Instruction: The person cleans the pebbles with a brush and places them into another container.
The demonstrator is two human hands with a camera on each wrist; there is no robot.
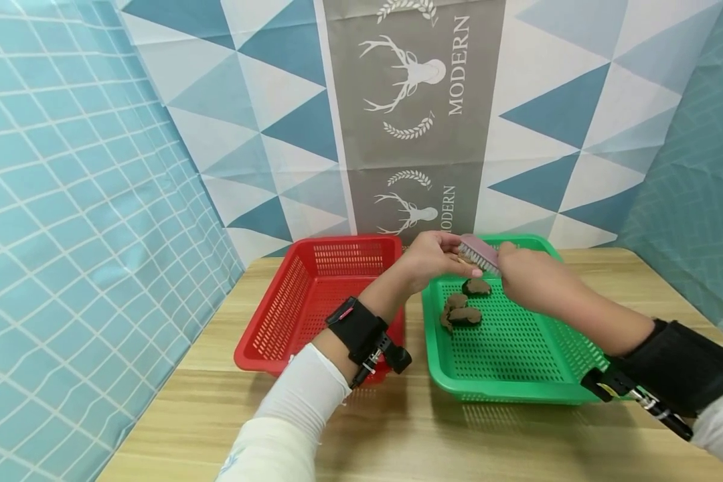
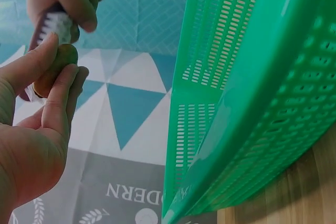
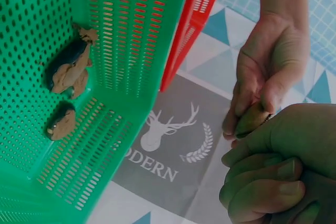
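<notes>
My left hand (image 1: 429, 257) pinches a smooth olive-brown mussel (image 2: 56, 69) between thumb and fingertips above the back of the green basket (image 1: 506, 388). In my right hand (image 1: 533, 278) is a mauve scrubbing brush (image 1: 480, 254), gripped with curled fingers. Its white bristles face the mussel, and in the left wrist view they sit right behind it; whether they touch is hard to tell. Dark mussels (image 3: 68, 72) caked with brown mud lie on the green basket's floor, with another muddy mussel (image 3: 62, 121) apart from them.
A red basket (image 1: 247, 361) stands left of the green one on the wooden table (image 1: 217, 395). Patterned cloth (image 1: 416, 134) hangs directly behind both baskets, and blue checked cloth (image 1: 66, 201) covers the left side. Each wrist wears a black strap with a camera mount.
</notes>
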